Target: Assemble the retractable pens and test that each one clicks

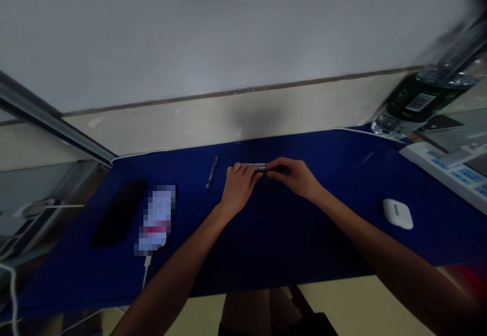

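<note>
My left hand [239, 186] and my right hand [292, 176] meet above the blue desk mat [289, 255], both gripping a slim pen-like object [261, 167] with a pale section and a dark section. The fingers hide most of it. To the left of my left hand lies a short grey-and-dark pen part [212, 172], apart from the hands and flat on the mat.
A black phone [118, 213] and a blurred white packet [157, 218] lie on the mat's left side. A white earbud case [397, 213] sits to the right. A water bottle [422, 103] lies tilted at the upper right, beside a white keypad device [449, 169].
</note>
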`<state>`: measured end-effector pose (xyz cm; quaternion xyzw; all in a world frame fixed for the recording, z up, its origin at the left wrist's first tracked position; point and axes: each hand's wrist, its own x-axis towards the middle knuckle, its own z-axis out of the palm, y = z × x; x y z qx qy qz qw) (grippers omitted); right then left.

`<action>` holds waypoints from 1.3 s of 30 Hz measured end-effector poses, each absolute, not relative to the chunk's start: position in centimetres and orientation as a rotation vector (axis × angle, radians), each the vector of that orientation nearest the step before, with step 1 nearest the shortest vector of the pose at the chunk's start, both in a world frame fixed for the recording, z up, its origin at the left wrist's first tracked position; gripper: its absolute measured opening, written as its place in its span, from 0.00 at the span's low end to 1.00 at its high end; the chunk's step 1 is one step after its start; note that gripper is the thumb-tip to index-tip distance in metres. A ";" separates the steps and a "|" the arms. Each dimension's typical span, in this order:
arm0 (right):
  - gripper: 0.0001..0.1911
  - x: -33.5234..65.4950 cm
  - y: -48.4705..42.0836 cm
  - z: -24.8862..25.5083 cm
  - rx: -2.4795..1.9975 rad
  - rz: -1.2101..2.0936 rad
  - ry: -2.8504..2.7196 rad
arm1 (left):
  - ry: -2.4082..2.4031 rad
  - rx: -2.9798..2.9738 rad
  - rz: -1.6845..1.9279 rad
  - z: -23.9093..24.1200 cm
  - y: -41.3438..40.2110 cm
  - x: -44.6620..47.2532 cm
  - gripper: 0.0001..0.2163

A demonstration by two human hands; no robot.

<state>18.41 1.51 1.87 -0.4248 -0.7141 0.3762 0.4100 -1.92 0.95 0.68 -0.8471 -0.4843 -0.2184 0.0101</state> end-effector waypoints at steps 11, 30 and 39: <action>0.10 18.3 1.3 2.1 -1.068 0.935 -1.864 | -1.423 -2.677 -0.644 0.6 0.9 -2.0 0.14; 0.15 18.6 1.1 2.7 -1.080 1.048 -1.890 | -1.557 -2.614 -0.741 1.0 0.7 -1.9 0.14; 0.22 18.6 1.0 3.0 -1.187 0.838 -2.010 | -1.526 -2.661 -0.708 1.2 0.6 -1.8 0.14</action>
